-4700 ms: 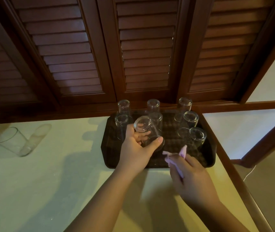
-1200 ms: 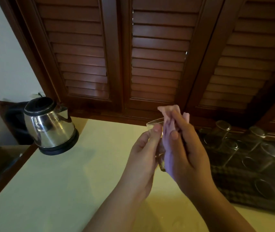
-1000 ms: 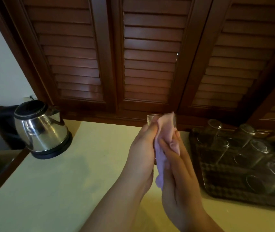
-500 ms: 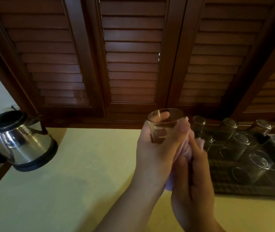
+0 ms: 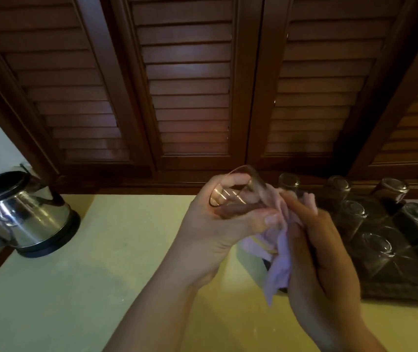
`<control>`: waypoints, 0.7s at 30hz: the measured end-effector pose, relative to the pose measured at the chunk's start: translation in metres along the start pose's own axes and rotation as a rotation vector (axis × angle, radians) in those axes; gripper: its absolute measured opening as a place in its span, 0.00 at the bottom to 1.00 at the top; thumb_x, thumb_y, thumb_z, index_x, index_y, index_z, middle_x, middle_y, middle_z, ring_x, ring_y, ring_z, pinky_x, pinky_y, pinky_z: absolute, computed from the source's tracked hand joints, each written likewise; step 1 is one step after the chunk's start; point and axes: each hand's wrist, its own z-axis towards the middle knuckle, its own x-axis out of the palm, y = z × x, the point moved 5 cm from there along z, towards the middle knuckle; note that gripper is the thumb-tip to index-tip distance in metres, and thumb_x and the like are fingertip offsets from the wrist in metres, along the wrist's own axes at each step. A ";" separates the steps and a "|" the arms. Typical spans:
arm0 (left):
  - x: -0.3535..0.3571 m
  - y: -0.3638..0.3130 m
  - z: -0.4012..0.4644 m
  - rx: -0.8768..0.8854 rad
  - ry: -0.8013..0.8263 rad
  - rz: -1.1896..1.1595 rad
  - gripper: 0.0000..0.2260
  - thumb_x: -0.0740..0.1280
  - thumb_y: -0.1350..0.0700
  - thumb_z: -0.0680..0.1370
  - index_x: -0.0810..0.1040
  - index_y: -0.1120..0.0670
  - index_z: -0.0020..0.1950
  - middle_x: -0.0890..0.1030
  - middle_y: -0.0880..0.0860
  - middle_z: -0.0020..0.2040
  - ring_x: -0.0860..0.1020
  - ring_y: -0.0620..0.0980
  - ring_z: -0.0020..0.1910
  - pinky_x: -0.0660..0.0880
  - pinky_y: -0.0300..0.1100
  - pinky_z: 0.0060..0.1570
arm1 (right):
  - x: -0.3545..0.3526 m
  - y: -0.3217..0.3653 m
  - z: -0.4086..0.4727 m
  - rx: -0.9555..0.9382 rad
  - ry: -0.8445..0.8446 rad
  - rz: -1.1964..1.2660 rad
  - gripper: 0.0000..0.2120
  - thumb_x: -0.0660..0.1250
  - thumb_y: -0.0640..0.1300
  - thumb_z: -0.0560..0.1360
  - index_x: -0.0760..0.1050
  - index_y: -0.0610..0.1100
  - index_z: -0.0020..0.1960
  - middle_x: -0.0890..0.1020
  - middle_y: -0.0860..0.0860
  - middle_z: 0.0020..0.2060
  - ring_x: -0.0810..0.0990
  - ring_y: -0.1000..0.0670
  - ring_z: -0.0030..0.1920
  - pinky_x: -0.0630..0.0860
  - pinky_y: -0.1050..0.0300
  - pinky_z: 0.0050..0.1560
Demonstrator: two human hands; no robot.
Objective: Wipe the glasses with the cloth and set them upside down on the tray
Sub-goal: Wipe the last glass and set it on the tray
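Right hand [image 5: 322,252] nearest the camera, fingers curled round a pale pink cloth [image 5: 277,252], pinching it against the outside of a clear glass [image 5: 238,194]; loose tail of the cloth hangs down below the right fingers, just above the countertop [image 5: 80,288]; left hand [image 5: 218,224] just left of the right fingers, gripping the glass, thumb along its lower side, other fingers wrapped over the top; glass held in the air, tipped on its side, open rim facing left and toward the camera, base end buried in the cloth at the right fingertips; glass looks empty inside, only fingers seen through it; right of and beyond the right fingers, a dark tray [image 5: 406,285] sits on the countertop, its near left corner partly hidden by the cloth and hand; on the tray stand upside-down glasses [image 5: 378,247], bases up, in rows close together, some cut off by the frame edge, exact count unclear; far left of the left fingers, well apart, a steel kettle [image 5: 22,214] with a black lid and black base on the countertop; beyond everything, dark wooden louvred shutters [image 5: 190,85] across the back.
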 end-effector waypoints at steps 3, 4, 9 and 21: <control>0.021 0.008 -0.005 -0.030 -0.027 -0.106 0.38 0.85 0.64 0.68 0.75 0.51 0.75 0.90 0.54 0.53 0.89 0.49 0.51 0.83 0.38 0.45 | -0.009 0.012 0.017 -0.233 0.044 -0.215 0.18 0.58 0.42 0.86 0.76 0.46 0.73 0.77 0.53 0.69 0.78 0.54 0.70 0.73 0.64 0.67; 0.027 0.009 -0.007 -0.040 -0.041 -0.146 0.39 0.82 0.62 0.68 0.74 0.46 0.76 0.90 0.56 0.56 0.90 0.51 0.54 0.84 0.40 0.45 | -0.010 0.013 0.021 -0.308 0.059 -0.278 0.17 0.57 0.42 0.87 0.76 0.43 0.73 0.77 0.50 0.69 0.79 0.51 0.69 0.75 0.61 0.66; 0.045 0.018 -0.016 -0.001 -0.141 -0.120 0.32 0.88 0.55 0.67 0.82 0.45 0.69 0.90 0.59 0.57 0.89 0.56 0.56 0.85 0.46 0.52 | -0.033 -0.005 0.024 -0.237 0.060 -0.162 0.14 0.57 0.44 0.88 0.79 0.49 0.66 0.82 0.61 0.59 0.83 0.59 0.58 0.77 0.60 0.65; 0.050 0.035 -0.018 0.159 -0.040 0.309 0.30 0.86 0.34 0.64 0.86 0.34 0.64 0.77 0.54 0.56 0.84 0.44 0.51 0.80 0.36 0.51 | -0.048 -0.050 0.022 0.937 0.465 0.384 0.12 0.64 0.46 0.79 0.82 0.40 0.44 0.83 0.42 0.38 0.82 0.48 0.35 0.80 0.53 0.39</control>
